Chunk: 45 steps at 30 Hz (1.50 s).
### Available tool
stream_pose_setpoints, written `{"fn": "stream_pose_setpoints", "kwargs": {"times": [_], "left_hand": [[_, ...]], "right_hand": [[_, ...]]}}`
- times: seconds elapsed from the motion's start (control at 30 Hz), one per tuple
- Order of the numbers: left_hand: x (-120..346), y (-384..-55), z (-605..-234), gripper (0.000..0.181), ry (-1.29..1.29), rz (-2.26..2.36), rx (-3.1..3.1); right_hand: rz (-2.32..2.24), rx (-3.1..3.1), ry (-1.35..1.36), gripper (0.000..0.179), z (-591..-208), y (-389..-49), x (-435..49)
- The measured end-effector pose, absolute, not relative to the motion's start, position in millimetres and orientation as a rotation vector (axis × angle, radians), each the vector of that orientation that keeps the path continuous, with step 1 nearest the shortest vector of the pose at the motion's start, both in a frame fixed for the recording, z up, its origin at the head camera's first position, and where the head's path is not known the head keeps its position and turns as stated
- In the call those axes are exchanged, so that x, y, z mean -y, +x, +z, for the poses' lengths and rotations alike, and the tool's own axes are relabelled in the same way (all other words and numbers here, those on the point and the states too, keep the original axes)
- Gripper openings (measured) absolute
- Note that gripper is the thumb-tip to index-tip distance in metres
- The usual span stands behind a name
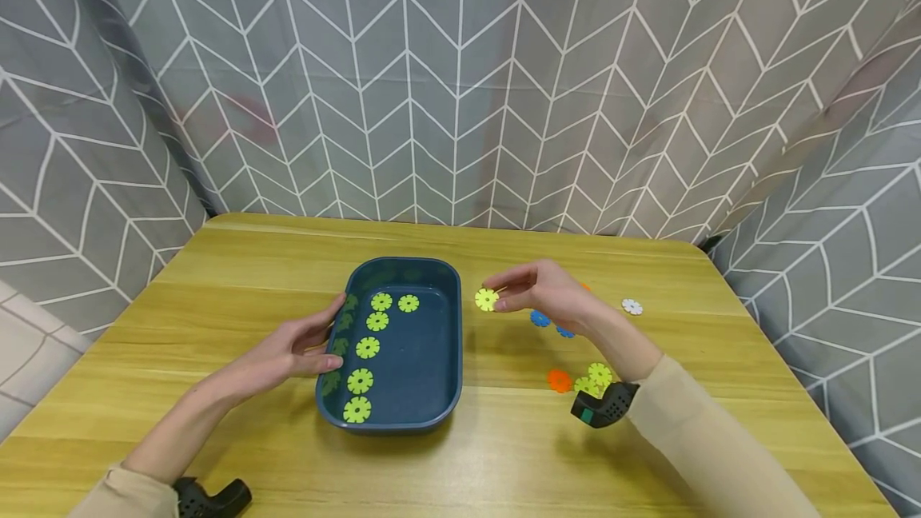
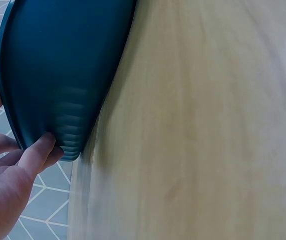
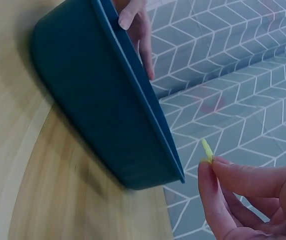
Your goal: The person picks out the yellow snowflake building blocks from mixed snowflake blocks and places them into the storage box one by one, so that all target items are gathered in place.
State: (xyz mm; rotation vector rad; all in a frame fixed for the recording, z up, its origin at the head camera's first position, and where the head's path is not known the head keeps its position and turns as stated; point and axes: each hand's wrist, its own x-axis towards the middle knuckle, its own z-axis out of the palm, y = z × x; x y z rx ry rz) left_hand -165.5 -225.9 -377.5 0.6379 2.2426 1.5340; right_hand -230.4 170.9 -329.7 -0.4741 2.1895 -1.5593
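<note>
A dark blue plastic tub [image 1: 403,428] sits on the table with several yellow notched discs [image 1: 368,348] on its floor, most in a line along the left side. My left hand [image 1: 305,346] grips the tub's left wall, thumb at the rim and fingers against the outside, as the left wrist view shows. Just beyond the tub's right rim, my right hand [image 1: 543,290] pinches another yellow notched disc [image 1: 486,300] between thumb and fingertips, held above the table. The right wrist view shows this disc [image 3: 207,150] nearly edge-on.
On the wooden table [image 1: 504,462], right of the tub, lie blue discs [image 1: 540,318], a white disc [image 1: 631,307], an orange disc [image 1: 560,380] and several yellow discs [image 1: 600,375], partly hidden by the right arm. A patterned grey curtain [image 1: 460,86] hangs behind.
</note>
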Motion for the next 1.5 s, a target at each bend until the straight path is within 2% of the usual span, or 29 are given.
{"fn": "stream_pose_setpoints", "kwargs": {"times": [1.5], "left_hand": [[228,-166,-378,0.087,0.644,1.559,-2.19]], "right_hand": [[-1.476,-2.223,-0.555,0.032,-334,-240,-76]]}}
